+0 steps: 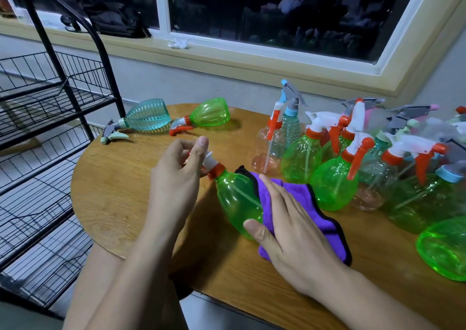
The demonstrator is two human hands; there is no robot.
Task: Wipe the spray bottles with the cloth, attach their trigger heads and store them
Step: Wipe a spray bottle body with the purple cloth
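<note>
The trigger head (211, 162) is gripped by the curled fingers of the left hand (174, 178). The purple cloth (302, 189) is pressed by the flat right hand (297, 234), fingers straight, against the green bottle (234, 198), which is laid sideways on the wooden table (113, 191). Further bottles (332, 186) are stood just right.

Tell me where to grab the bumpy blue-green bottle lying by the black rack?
The teal bottle lies on its side on the table, with its trigger head at the edge. Probably grab its wide ribbed belly from above, since nothing crowds it.
</note>
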